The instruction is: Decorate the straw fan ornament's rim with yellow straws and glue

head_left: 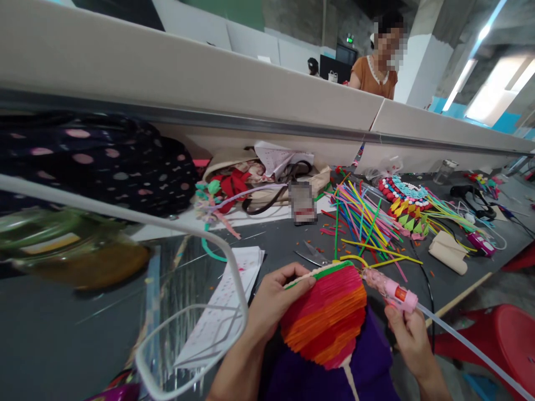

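Note:
My left hand (273, 295) pinches the upper left edge of a pleated round piece (328, 317) in pink, orange and red, with a green strip and a pale cord along its top. A pale string hangs from its lower end. In my right hand (412, 334) is a pink glue gun (393, 291), a long clear glue stick (468, 344) running out of its back. The gun's nozzle is close to the upper right edge of the piece; whether they touch I cannot tell. A yellow pipe cleaner (353, 258) curves just above that edge. Behind the piece lie scissors (314, 255).
Several colourful pipe cleaners (363, 217) lie piled beyond my hands. A beaded ornament (403, 195), a phone (303, 203) and a beige roll (448, 252) are on the table (276, 239). A white frame (240, 278) stands at left. A person (374, 75) is behind the partition; a red stool (510, 340) is at right.

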The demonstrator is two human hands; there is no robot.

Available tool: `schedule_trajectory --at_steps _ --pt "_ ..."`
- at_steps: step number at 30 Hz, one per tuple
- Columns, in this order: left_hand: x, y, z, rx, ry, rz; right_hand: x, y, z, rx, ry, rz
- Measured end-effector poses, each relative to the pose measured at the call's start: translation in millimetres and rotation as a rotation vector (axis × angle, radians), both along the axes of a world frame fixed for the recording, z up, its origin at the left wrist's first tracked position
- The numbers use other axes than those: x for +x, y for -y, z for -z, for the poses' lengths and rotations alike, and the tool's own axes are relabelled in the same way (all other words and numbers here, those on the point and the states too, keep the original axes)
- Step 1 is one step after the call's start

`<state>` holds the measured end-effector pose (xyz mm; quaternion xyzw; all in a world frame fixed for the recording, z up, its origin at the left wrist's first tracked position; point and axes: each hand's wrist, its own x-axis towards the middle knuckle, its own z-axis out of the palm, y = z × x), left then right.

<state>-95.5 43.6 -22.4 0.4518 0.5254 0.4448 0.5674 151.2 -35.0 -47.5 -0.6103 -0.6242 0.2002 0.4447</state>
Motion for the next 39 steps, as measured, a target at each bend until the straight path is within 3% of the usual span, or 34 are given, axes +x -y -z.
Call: schedule_trajectory --at_steps 20,39 --pt "-2.3 -2.1 9.4 0.003 0.016 0.006 2.2 4.2 6.3 -0.022 -0.052 0.049" --pt "-2.1 -3.6 9.8 -0.003 0.027 0.001 3.1 6.0 7.7 -0.04 -0.099 0.013"
